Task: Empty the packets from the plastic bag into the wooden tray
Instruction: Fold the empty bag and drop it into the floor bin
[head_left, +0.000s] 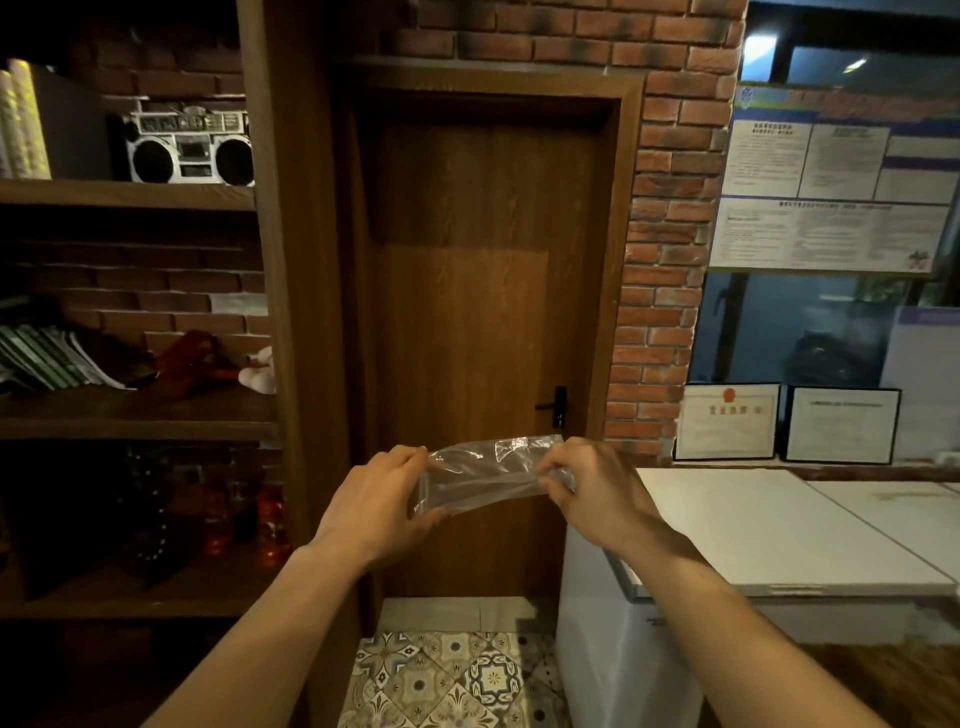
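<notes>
A clear, crumpled plastic bag (485, 475) is stretched flat between both hands at chest height in front of a wooden door. My left hand (379, 504) pinches its left end and my right hand (597, 488) pinches its right end. I see no packets inside the bag. No wooden tray and no loose packets are in view.
A brown wooden door (483, 312) stands straight ahead in a brick wall. Dark wooden shelves (130, 410) with a boombox, books and red items fill the left. A white chest freezer (779, 535) sits to the right, framed certificates (784, 423) behind it. Patterned tiles cover the floor below.
</notes>
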